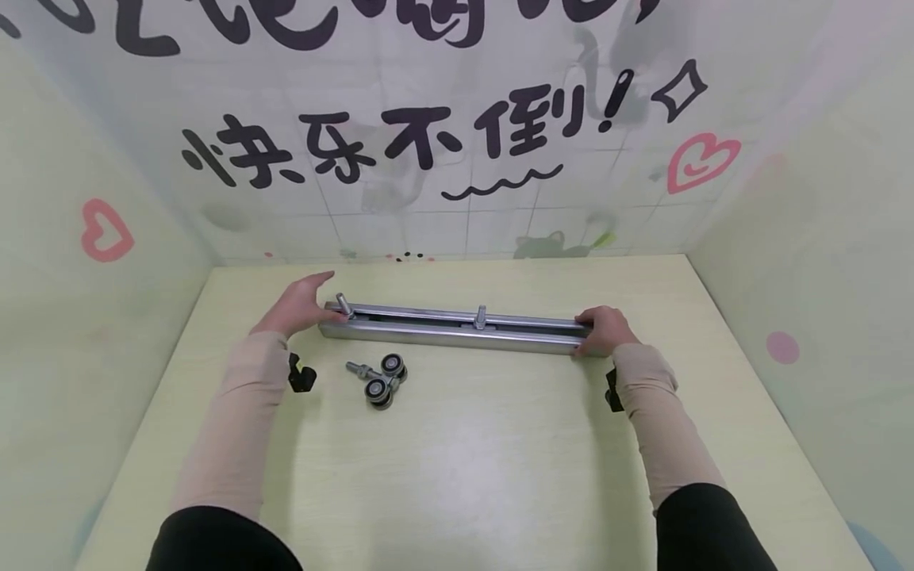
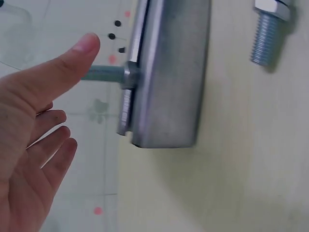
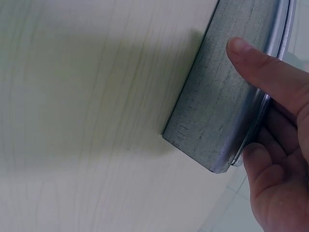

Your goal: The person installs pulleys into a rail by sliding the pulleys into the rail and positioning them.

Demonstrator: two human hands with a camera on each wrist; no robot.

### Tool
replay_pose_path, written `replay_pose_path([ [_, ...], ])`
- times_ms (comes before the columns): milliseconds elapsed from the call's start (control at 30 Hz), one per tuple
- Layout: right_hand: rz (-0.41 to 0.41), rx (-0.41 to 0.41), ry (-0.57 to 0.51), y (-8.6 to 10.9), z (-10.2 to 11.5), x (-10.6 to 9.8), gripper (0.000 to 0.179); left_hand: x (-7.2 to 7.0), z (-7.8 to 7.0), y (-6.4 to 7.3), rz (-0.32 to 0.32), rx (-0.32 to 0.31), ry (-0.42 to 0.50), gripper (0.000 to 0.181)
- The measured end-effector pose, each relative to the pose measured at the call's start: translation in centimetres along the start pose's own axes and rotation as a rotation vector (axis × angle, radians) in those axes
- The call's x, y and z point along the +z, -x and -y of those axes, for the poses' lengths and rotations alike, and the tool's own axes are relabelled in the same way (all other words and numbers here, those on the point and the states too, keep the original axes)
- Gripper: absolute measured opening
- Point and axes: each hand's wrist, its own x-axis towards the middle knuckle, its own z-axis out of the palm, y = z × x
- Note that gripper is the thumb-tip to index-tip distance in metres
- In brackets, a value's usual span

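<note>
A long metal channel track (image 1: 443,333), slotted along its top, lies crosswise on the table. Two bolts rise from the slot: one bolt (image 1: 345,305) near the left end, another bolt (image 1: 481,317) past the middle. My left hand (image 1: 294,308) is at the left end, its thumb beside the end bolt (image 2: 104,73) and its fingers apart from the track. At the other end my right hand (image 1: 605,329) grips the track (image 3: 212,96), thumb on the front face and fingers behind. A roller trolley (image 1: 382,382) with a threaded bolt lies in front of the track's left part.
The light wood-grain table (image 1: 464,476) meets a printed back wall (image 1: 428,230) just beyond the track. Side walls (image 1: 807,277) close in the left and right. A black wrist mount (image 1: 302,374) sits on the left forearm, another mount (image 1: 614,392) on the right.
</note>
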Motion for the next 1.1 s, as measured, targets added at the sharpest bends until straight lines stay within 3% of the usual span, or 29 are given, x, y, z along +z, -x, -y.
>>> replay_pose_path([
  [200, -0.001, 0.012, -0.005, 0.0, 0.1, 0.1, 0.07, 1.8, 1.9, -0.5, 0.025, 0.0, 0.019, 0.088],
  [400, 0.0, 0.007, -0.002, 0.0, 0.1, 0.4, 0.07, 2.8, 2.4, -0.4, 0.006, 0.041, 0.024, 0.062],
  [633, 0.0, 0.022, -0.001, 0.3, 0.5, 0.1, 0.072, 3.2, 2.6, -0.9, -0.002, 0.026, 0.021, 0.061],
  [833, -0.016, -0.015, 0.016, 0.3, 0.6, 0.0, 0.07, 3.1, 2.3, -1.3, -0.008, 0.023, -0.019, 0.046],
  [1100, -0.008, -0.066, 0.049, 0.4, 0.4, -0.2, 0.067, 2.8, 1.8, -1.5, 0.011, -0.035, -0.037, 0.048],
])
